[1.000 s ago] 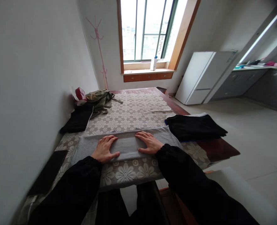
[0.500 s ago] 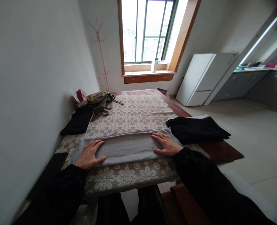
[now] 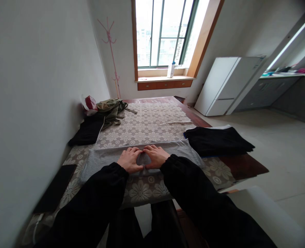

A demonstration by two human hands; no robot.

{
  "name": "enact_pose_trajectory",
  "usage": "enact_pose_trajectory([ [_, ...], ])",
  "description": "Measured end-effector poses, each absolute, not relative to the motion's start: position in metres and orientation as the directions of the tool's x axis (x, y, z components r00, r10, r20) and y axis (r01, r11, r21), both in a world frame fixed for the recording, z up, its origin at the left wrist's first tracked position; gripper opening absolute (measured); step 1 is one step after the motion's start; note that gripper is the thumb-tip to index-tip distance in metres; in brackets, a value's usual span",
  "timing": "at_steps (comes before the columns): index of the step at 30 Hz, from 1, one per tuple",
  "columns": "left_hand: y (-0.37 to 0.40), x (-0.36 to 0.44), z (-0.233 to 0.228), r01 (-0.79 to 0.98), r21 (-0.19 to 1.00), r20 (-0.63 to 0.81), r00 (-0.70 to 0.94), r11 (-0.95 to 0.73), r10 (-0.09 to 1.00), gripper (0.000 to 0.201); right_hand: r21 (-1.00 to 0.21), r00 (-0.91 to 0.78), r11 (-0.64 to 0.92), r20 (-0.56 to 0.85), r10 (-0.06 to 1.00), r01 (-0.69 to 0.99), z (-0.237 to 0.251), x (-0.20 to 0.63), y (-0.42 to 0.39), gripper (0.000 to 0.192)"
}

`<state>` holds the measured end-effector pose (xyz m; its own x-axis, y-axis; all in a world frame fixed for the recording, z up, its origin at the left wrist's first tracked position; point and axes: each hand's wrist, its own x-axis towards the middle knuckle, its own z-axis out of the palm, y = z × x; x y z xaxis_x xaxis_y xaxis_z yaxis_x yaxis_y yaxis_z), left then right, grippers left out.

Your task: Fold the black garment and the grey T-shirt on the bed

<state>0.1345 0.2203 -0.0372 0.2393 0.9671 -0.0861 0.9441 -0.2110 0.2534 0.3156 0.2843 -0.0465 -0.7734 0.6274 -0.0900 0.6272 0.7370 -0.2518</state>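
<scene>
Both hands flat on grey cloth
Left hand [image 3: 130,159] and right hand [image 3: 155,156], open, palms down, holding nothing, touch mid-cloth [image 3: 103,159]; black pile [image 3: 216,140] at 2 o'clock.

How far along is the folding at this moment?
Done: a black folded stack lies at the table's right edge. In hand: the left hand and right hand press flat, side by side, on the middle of a grey garment folded into a long strip. Left: the olive clothes lie crumpled by the wall.
</scene>
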Motion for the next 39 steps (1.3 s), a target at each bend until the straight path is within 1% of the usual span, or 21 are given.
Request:
enact_pose_trajectory([
  [6, 0.214, 0.102, -0.040, 0.953, 0.266, -0.127, 0.185, -0.146, 0.975, 0.079, -0.245, -0.750, 0.713, -0.129, 0.648, 0.658, -0.047, 0.340, 0.295, 0.082],
  [10, 0.206, 0.077, -0.039, 0.955, 0.272, -0.152, 0.163, -0.117, 0.975, 0.081, -0.234, -0.724, 0.687, -0.152, 0.673, 0.688, -0.049, 0.361, 0.303, 0.087],
  [13, 0.199, 0.057, -0.037, 0.959, 0.269, -0.163, 0.142, -0.094, 0.976, 0.081, -0.229, -0.697, 0.660, -0.170, 0.696, 0.715, -0.049, 0.379, 0.310, 0.086],
  [16, 0.194, 0.047, -0.035, 0.962, 0.259, -0.150, 0.132, -0.090, 0.980, 0.079, -0.215, -0.678, 0.644, -0.174, 0.714, 0.734, -0.046, 0.390, 0.313, 0.082],
  [19, 0.197, 0.058, -0.036, 0.961, 0.254, -0.117, 0.146, -0.113, 0.982, 0.073, -0.193, -0.689, 0.661, -0.176, 0.704, 0.725, -0.040, 0.377, 0.306, 0.077],
  [22, 0.209, 0.089, -0.038, 0.946, 0.273, -0.086, 0.207, -0.177, 0.975, 0.072, -0.217, -0.761, 0.729, -0.166, 0.627, 0.649, -0.036, 0.343, 0.292, 0.077],
  [24, 0.218, 0.108, -0.039, 0.938, 0.270, -0.068, 0.244, -0.218, 0.967, 0.073, -0.234, -0.783, 0.748, -0.160, 0.601, 0.622, -0.035, 0.320, 0.284, 0.079],
  [28, 0.227, 0.122, -0.041, 0.931, 0.265, -0.069, 0.279, -0.252, 0.958, 0.076, -0.247, -0.774, 0.734, -0.168, 0.611, 0.633, -0.035, 0.305, 0.282, 0.080],
  [33, 0.222, 0.104, -0.039, 0.931, 0.285, -0.107, 0.267, -0.228, 0.958, 0.082, -0.261, -0.748, 0.702, -0.183, 0.638, 0.662, -0.037, 0.326, 0.294, 0.080],
  [39, 0.219, 0.094, -0.036, 0.930, 0.303, -0.142, 0.259, -0.207, 0.955, 0.081, -0.261, -0.750, 0.705, -0.177, 0.637, 0.660, -0.040, 0.340, 0.299, 0.082],
])
